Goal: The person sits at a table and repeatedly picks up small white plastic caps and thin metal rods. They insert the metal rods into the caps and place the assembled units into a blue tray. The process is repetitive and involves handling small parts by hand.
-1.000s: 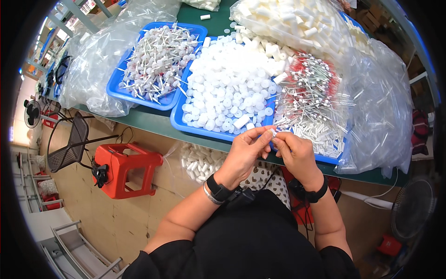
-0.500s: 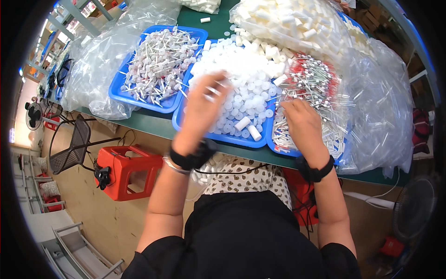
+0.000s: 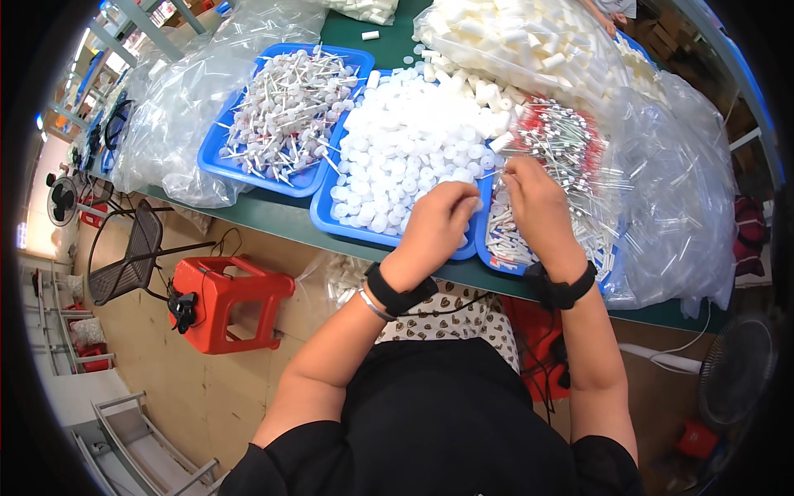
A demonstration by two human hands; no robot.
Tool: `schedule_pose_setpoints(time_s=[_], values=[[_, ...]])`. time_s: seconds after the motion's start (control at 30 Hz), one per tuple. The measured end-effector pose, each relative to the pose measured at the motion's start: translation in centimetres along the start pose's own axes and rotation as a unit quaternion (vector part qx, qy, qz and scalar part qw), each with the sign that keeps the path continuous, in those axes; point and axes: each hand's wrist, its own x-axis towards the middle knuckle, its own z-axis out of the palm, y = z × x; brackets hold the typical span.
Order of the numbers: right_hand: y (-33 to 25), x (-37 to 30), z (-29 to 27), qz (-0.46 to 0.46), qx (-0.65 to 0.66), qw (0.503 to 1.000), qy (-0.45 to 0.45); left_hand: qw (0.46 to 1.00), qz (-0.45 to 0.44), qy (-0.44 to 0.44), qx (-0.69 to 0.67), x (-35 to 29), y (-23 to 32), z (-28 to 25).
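My left hand [image 3: 438, 221] is closed in a pinch over the right front corner of the middle blue tray [image 3: 327, 217]. A small translucent white disc [image 3: 478, 204] shows at its fingertips. Beside it, my right hand [image 3: 539, 205] pinches a thin pin [image 3: 491, 174] above the right blue tray [image 3: 504, 266], the pin's tip pointing left. The hands are close but apart. Loose white discs [image 3: 376, 178] fill the middle tray. White-ended pins [image 3: 506, 236] lie in the right tray, below a heap of thin metal pins with red parts [image 3: 562, 136].
At left, a blue tray [image 3: 211, 157] holds pins with discs on them. Clear plastic bags [image 3: 169, 124] lie beside it. A big bag of white cylinders [image 3: 521, 37] sits at the back, another clear bag [image 3: 670, 198] at right. A red stool [image 3: 219, 298] stands on the floor.
My left hand has moved right and nearer from over the middle tray, and now pinches a disc close to my right hand. Two white cylinders are no longer visible at the middle tray's front.
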Motion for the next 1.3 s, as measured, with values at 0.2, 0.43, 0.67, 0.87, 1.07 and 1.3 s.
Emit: schedule_pose_setpoints(time_s=[0.2, 0.43, 0.67, 0.87, 1.07, 1.3], values=[[-2.5, -2.8, -2.9, 0.170, 0.179, 0.969, -0.001, 0.830, -0.182, -0.072, -0.522, -1.8, -0.6, -0.8], [-3.7, -5.3, -5.0, 0.079, 0.116, 0.987, -0.072, 0.736, -0.220, -0.111, -0.631, -3.5, -0.8, 1.0], [-3.7, -6.1, -5.5, 0.048, 0.060, 0.995, -0.056, 0.691, -0.226, -0.125, -0.675, -3.7, -1.4, 1.8], [-3.6, -6.5, -5.8, 0.047, 0.085, 0.992, -0.075, 0.677, -0.232, -0.122, -0.688, -3.8, -1.6, 2.1], [-3.2, -7.0, -5.1, 0.104, 0.087, 0.990, -0.046, 0.676, -0.233, -0.128, -0.687, -3.9, -1.6, 2.3], [-3.8, -6.7, -5.5, 0.042, 0.010, 0.998, -0.042, 0.766, -0.211, -0.108, -0.597, -4.1, -0.6, 2.1]])
